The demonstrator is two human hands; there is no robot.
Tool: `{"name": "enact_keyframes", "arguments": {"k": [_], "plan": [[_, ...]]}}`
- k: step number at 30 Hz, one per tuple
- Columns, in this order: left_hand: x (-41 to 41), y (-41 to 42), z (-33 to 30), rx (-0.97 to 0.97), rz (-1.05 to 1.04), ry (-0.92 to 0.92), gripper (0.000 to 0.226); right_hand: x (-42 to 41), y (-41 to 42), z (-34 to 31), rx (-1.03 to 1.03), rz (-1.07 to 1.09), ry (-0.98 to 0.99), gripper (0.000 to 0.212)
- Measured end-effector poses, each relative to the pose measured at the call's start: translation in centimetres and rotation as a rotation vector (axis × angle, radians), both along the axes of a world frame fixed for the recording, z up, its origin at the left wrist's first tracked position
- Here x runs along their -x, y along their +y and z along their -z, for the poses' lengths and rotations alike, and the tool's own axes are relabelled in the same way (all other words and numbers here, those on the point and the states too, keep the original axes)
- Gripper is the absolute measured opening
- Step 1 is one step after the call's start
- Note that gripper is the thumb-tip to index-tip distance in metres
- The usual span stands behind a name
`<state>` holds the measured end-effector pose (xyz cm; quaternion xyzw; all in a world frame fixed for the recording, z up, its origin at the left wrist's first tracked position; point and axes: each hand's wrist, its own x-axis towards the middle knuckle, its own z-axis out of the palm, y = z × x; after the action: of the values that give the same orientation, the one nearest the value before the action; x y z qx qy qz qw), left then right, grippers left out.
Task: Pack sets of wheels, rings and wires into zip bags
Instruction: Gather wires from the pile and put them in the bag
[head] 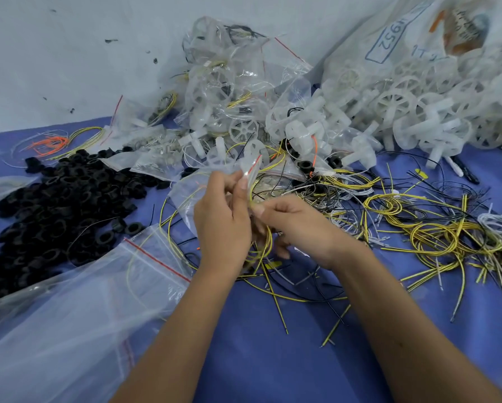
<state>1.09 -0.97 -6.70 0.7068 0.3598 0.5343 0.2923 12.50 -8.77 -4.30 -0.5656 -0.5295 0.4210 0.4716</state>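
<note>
At the left of the frame a heap of black rings [55, 205] lies on the blue table [258, 344], with empty zip bags [92, 286] just below it. In the centre, the left hand [222, 225] pinches a small zip bag [251, 170] by its red-striped mouth. The right hand [296, 225] has its grip closed on a yellow wire [265, 242] at that bag. Packed bags [229, 82] pile up behind. White wheels [404, 112] fill the upper right, and loose wires [436, 228] sprawl at the right.

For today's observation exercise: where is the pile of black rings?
In the head view, the pile of black rings lies on the blue table at the left, left of the left hand, above a clear zip bag.
</note>
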Motion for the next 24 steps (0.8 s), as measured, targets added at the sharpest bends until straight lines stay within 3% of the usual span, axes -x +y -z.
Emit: {"name": "enact_keyframes", "arguments": {"k": [3, 6, 11, 15, 19, 24], "plan": [[-0.3, -0.3, -0.1, 0.044, 0.150, 0.011, 0.026, -0.2, 0.3, 0.3, -0.013, 0.122, 0.207, 0.036], [-0.3, -0.6, -0.3, 0.039, 0.162, -0.039, 0.028, -0.8, 0.5, 0.8, -0.012, 0.289, 0.260, 0.033], [0.0, -0.2, -0.3, 0.107, 0.059, -0.153, 0.027, -1.6, 0.5, 1.5, 0.030, 0.473, -0.055, 0.030], [0.4, 0.3, -0.2, -0.048, -0.089, -0.013, 0.025, -1.5, 0.8, 1.6, 0.022, 0.497, -0.386, 0.040], [0.2, 0.2, 0.0, -0.033, -0.031, 0.105, 0.018, -1.1, 0.7, 1.1, -0.190, 0.462, -0.584, 0.033], [0.0, 0.3, 0.0, 0.175, 0.007, 0.008, 0.025, 0.7, 0.4, 0.3, -0.587, 0.456, -0.599, 0.022]]}}
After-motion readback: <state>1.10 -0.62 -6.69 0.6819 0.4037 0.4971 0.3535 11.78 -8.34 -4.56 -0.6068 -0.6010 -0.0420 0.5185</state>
